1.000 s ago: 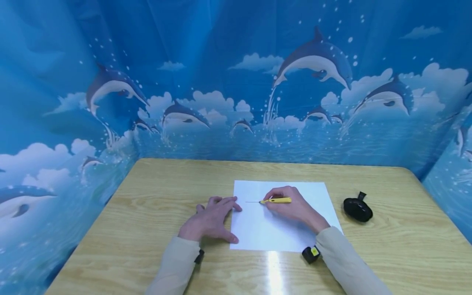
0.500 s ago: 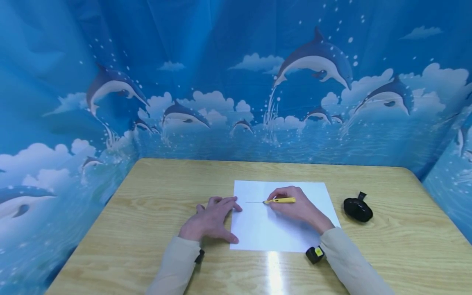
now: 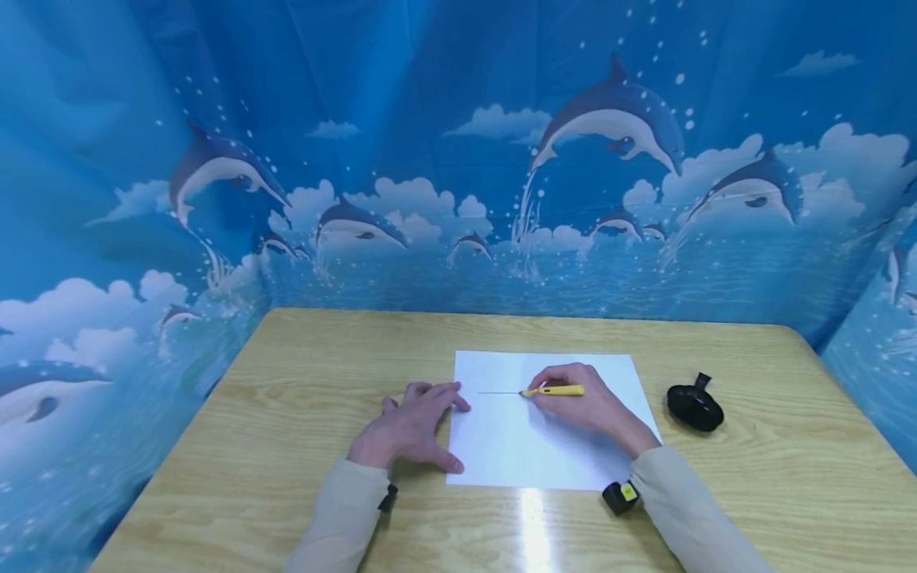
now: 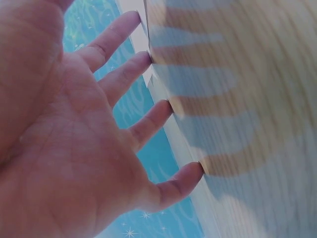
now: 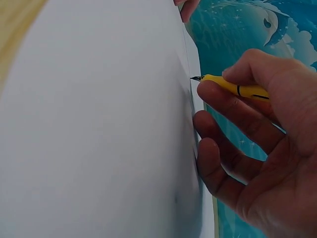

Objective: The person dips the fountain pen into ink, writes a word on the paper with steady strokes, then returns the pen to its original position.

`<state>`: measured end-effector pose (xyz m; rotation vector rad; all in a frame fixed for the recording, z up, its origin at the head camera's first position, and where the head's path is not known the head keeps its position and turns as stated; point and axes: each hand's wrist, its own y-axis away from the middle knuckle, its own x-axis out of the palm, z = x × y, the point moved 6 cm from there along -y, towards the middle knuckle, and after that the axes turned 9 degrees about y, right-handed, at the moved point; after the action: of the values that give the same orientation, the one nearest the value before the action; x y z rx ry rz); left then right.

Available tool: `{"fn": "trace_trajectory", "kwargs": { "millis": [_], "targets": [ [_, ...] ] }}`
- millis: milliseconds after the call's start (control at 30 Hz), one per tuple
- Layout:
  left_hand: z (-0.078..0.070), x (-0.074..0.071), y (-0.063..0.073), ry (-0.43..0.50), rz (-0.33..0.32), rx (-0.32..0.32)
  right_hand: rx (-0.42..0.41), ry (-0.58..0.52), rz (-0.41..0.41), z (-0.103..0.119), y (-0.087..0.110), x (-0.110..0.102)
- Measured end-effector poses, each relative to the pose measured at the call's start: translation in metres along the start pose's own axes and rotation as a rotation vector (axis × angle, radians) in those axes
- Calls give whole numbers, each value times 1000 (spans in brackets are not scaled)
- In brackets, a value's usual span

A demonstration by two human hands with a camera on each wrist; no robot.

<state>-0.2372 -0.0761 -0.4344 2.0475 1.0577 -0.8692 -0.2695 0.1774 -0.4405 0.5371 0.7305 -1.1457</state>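
Note:
A white sheet of paper [image 3: 494, 446] lies on the wooden table, with a thin straight line [image 3: 497, 392] drawn near its upper left. My right hand [image 3: 583, 402] pinches a yellow fountain pen [image 3: 562, 391] between thumb and fingers. Its dark nib [image 5: 196, 78] meets the paper at the right end of the line. At the sheet's left edge my left hand [image 3: 408, 430] rests with its fingers spread. Some fingertips and the thumb reach onto the paper, and in the left wrist view several fingertips [image 4: 194, 171] touch the surface.
To the right of the paper sits a small black object [image 3: 696, 407] with a short tab, perhaps a dish or case. The wooden table [image 3: 301, 382] backs onto a blue curtain [image 3: 444, 159] printed with dolphins. A black wrist device [image 3: 620, 497] hangs beneath the right sleeve.
My right hand has slid to the right with the fountain pen, and the drawn line has grown longer behind the nib. The left hand has stayed in place.

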Motion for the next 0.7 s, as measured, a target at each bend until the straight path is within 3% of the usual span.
{"fn": "trace_trajectory", "kwargs": {
  "millis": [700],
  "targets": [
    [0, 0, 1, 18, 7, 5, 19, 14, 0, -10, 8, -11]
  ]
}}
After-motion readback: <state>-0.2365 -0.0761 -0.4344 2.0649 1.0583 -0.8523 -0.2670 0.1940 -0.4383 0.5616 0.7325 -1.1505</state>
